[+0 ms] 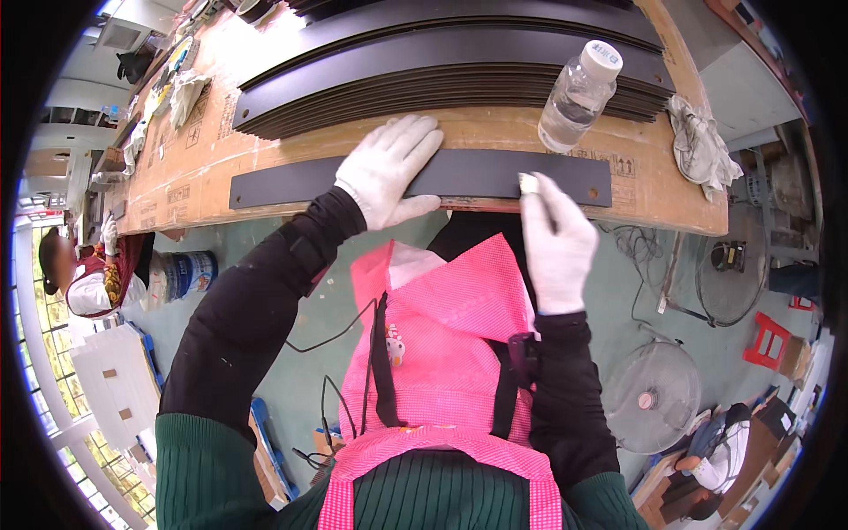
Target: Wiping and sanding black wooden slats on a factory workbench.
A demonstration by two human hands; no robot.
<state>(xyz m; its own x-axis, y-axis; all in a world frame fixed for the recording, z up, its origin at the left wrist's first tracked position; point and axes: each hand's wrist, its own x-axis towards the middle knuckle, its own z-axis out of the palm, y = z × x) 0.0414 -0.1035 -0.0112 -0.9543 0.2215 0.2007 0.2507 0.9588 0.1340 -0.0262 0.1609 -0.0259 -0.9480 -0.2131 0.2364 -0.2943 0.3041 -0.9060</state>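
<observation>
You are pressing your left hand [389,172] flat and open on the dark strip [424,177] at centre frame; keep it steady while your right hand [556,243], its grip closed on a small white piece [528,184], is working the strip's edge.

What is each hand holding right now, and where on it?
The left hand lies flat on the middle of the dark metal strip, pressing rather than gripping. The right hand pinches a small white object at the strip's near edge.

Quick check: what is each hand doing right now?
Left hand: open, pressed flat on the dark metal strip.
Right hand: closed around a small white object at the strip.
</observation>
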